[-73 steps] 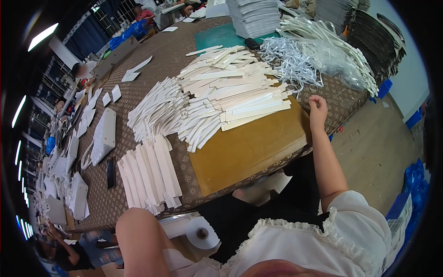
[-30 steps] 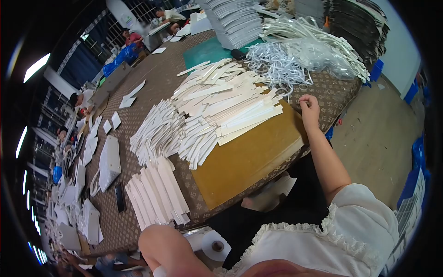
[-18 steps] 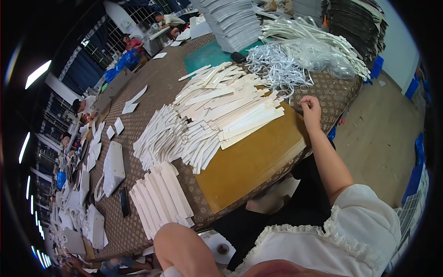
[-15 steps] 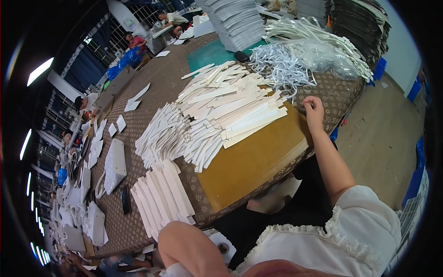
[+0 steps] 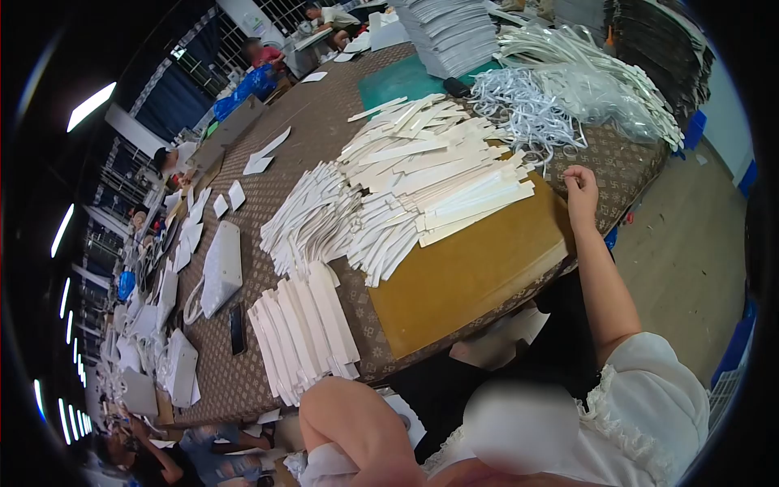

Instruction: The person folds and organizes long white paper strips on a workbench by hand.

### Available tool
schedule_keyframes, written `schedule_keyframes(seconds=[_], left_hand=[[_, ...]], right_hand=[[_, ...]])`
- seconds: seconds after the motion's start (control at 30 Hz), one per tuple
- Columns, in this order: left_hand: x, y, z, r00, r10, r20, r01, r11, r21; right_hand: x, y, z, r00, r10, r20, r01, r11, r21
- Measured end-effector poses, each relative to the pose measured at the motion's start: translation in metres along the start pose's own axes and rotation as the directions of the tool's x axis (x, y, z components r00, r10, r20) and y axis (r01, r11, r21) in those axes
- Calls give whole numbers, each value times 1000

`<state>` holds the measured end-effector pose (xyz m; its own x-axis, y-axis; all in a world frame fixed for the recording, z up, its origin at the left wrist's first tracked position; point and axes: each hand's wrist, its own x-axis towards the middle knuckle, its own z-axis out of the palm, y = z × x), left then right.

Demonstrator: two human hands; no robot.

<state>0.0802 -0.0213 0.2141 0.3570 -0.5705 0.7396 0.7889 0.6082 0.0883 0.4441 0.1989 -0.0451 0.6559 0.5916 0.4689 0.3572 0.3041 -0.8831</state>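
Observation:
My right hand (image 5: 581, 188) rests near the table's right edge, by the upper right corner of a tan board (image 5: 479, 280). Its fingers are curled together, and whatever they may hold is too small to make out. Left of it on the board lies a loose heap of cream-white flat strips (image 5: 434, 162). Narrower white strips (image 5: 312, 213) fan out further left, and a row of wider pale strips (image 5: 300, 333) lies at the near left. My left arm (image 5: 353, 422) is bent at the elbow at the bottom; my left hand is out of sight.
Tangled white cords (image 5: 523, 114) and bagged pale strips (image 5: 604, 89) lie at the back right, beside a tall stack of grey-white sheets (image 5: 448, 40). A phone (image 5: 236, 329) and white bags (image 5: 221, 272) are on the left. Other people sit further off.
The whole scene has shifted right and slightly up as my head turned left. More of a person at the lower left shows. My right hand keeps its place by the board's corner.

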Motion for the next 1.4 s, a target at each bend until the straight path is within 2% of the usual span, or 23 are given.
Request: schedule_keyframes(seconds=[0.03, 0.07, 0.17, 0.2, 0.23, 0.3, 0.33, 0.37, 0.4, 0.43, 0.6, 0.7, 0.73, 0.83, 0.87, 0.97, 1.0, 1.03, 1.1, 1.17, 1.2, 1.23, 1.4], left_hand=[[3, 0, -2, 991, -42, 127, 44, 999, -15], [3, 0, -1, 991, -36, 127, 38, 999, -13], [-2, 5, 12, 990, -131, 54, 140, 954, -264], [-2, 8, 18, 989, -133, 60, 144, 952, -269], [-1, 11, 25, 972, -232, -39, 192, 876, -443], [4, 14, 35, 871, -457, -179, 185, 643, -744], [9, 13, 31, 871, -456, -180, 184, 644, -743], [14, 12, 22, 783, -618, -74, 129, 278, -952], [20, 10, 13, 696, -711, 97, 7, -128, -992], [24, 9, 9, 627, -719, 300, -160, -496, -854], [27, 2, 8, 605, -746, 278, -128, -436, -891], [25, 1, 7, 657, -695, 292, -157, -505, -849], [24, 2, 6, 657, -696, 292, -157, -504, -849], [20, 6, 5, 652, -732, 198, -134, -368, -920], [17, 7, 7, 652, -733, 197, -135, -367, -920], [10, 14, 14, 629, -773, 80, -220, -276, -936], [9, 14, 15, 626, -775, 84, -218, -277, -936], [9, 13, 16, 689, -723, -43, -131, -65, -989], [6, 10, 19, 823, -523, -222, -10, 378, -926], [4, 7, 22, 935, -241, -262, 11, 756, -655], [3, 6, 22, 970, -93, -224, -22, 887, -461], [3, 5, 22, 988, 47, -147, -83, 966, -246], [-9, -3, 8, 998, 45, -38, -51, 977, -205]], right_hand=[[0, 1, 1, 1000, 7, -9, -7, 999, 33], [-1, 1, 3, 1000, 10, -4, -10, 999, 35], [-1, -1, 1, 1000, -10, -16, 10, 1000, 0], [-1, 1, -2, 1000, -7, -20, 7, 1000, -8], [0, 3, -3, 1000, -15, -21, 15, 1000, -20], [1, 6, 0, 999, -33, -16, 33, 999, -34], [0, 5, 2, 999, -34, -15, 33, 999, -32], [0, 4, 2, 1000, -19, -14, 19, 999, -27], [0, 2, 2, 1000, -4, -15, 4, 1000, -23], [0, 1, 1, 1000, 10, -17, -10, 1000, -20], [0, 0, 1, 1000, 15, -12, -15, 1000, -22], [1, 3, 1, 999, -33, -23, 32, 998, -47], [1, 3, 0, 999, -34, -23, 33, 998, -47], [0, 3, 1, 998, -59, -21, 58, 997, -46], [0, 2, 2, 998, -59, -21, 58, 997, -45], [-1, 0, 0, 1000, -12, 14, 13, 997, -82], [0, 0, 0, 1000, -13, 12, 14, 996, -87], [0, 1, 0, 1000, -12, 12, 13, 996, -85], [0, 2, 0, 1000, -8, 13, 9, 996, -84], [-3, -2, 1, 1000, -5, 11, 6, 996, -93], [-3, -4, 1, 1000, -5, 9, 6, 995, -95], [-2, -5, 0, 1000, -6, 9, 7, 995, -98], [-2, 6, -1, 1000, -1, 15, 1, 1000, -2]])
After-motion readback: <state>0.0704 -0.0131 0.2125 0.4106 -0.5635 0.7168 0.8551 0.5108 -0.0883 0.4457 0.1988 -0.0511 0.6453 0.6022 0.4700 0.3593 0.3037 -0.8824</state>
